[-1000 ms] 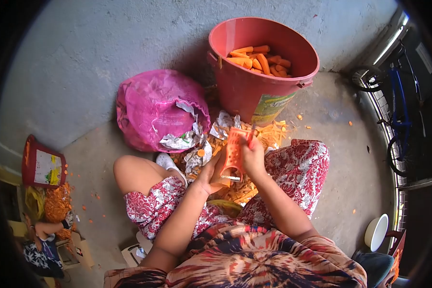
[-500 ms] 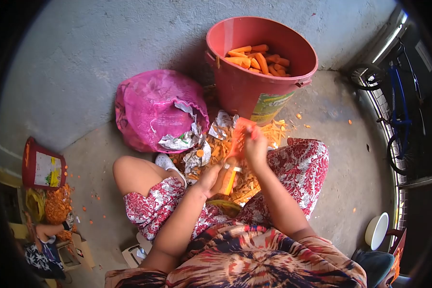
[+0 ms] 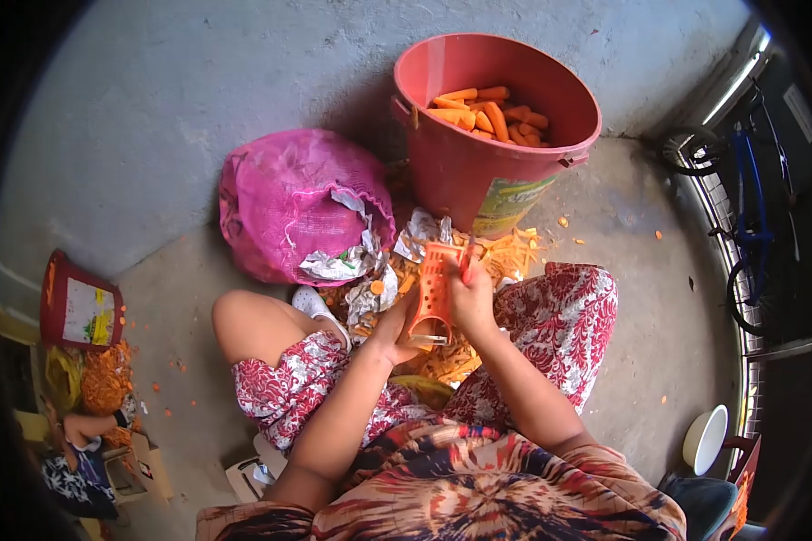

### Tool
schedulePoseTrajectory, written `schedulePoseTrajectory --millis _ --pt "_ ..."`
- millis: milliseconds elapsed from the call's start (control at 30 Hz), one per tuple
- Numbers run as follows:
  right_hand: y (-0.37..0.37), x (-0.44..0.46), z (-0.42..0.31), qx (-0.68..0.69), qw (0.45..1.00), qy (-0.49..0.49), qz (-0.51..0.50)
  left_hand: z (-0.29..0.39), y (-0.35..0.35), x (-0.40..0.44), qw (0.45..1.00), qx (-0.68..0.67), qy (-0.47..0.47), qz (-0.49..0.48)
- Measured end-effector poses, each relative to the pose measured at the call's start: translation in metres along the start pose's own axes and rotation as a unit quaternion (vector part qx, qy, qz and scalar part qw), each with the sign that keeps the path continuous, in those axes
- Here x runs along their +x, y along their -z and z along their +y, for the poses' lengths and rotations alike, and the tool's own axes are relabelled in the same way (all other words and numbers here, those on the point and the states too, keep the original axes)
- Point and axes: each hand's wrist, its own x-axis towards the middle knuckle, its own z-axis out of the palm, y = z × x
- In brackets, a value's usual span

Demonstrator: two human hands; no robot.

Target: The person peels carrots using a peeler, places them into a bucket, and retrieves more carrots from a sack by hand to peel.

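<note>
My right hand (image 3: 473, 299) is closed around an orange plastic peeler (image 3: 439, 275) with rows of holes and a metal blade at its lower end. A thin dark tip shows above that fist; I cannot tell what it belongs to. My left hand (image 3: 395, 332) is curled just behind and left of the peeler, closed on a carrot that the peeler now mostly hides. Under both hands, carrot peelings (image 3: 514, 251) cover the floor between my legs. Beyond them stands a large red bucket (image 3: 451, 176) holding several peeled carrots (image 3: 494, 117).
A pink mesh sack (image 3: 289, 203) with crumpled paper at its mouth lies left of the bucket. At the far left are a smaller red bucket (image 3: 81, 302), more peelings (image 3: 108, 383) and part of another person (image 3: 86, 442). A white basin (image 3: 705, 439) and a blue bicycle (image 3: 751, 198) are at right.
The peeler has turned so its holed face shows, and its blade end has moved down in front of my left hand. The carrot, visible before, is now mostly covered.
</note>
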Motion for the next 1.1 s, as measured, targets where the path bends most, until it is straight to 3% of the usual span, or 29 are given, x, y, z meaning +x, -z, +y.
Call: schedulePoseTrajectory --millis 67,567,667,733,800,833,933,967,1100 --pt "0.003 0.003 0.023 -0.077 0.996 0.027 -0.025 0.001 -0.003 -0.002 1.000 0.003 -0.005 -0.013" --pt "0.002 0.005 0.032 -0.178 0.981 0.071 0.001 0.000 0.002 0.001 0.999 0.038 -0.015 -0.008" --pt "0.017 0.033 0.055 -0.255 0.950 0.142 0.110 -0.001 0.007 0.000 0.995 0.089 0.001 -0.032" --pt "0.043 0.067 0.049 -0.257 0.948 0.055 0.180 -0.007 0.014 -0.007 0.991 0.108 0.050 -0.058" --pt "0.057 0.085 0.047 -0.237 0.926 0.117 0.270 -0.015 0.014 -0.006 0.993 0.103 0.045 -0.036" --pt "0.061 0.082 0.040 -0.140 0.962 0.047 0.230 -0.015 0.013 -0.005 0.994 0.102 0.042 -0.026" --pt "0.049 0.063 0.041 -0.028 0.993 -0.008 0.115 -0.003 0.013 0.000 0.996 0.071 0.044 -0.043" --pt "0.029 0.044 0.010 0.011 0.996 -0.014 0.093 0.001 0.017 0.002 0.995 0.047 0.046 -0.078" --pt "0.005 0.008 0.001 0.006 1.000 -0.023 -0.006 0.002 0.011 0.010 0.999 0.015 -0.002 -0.033"
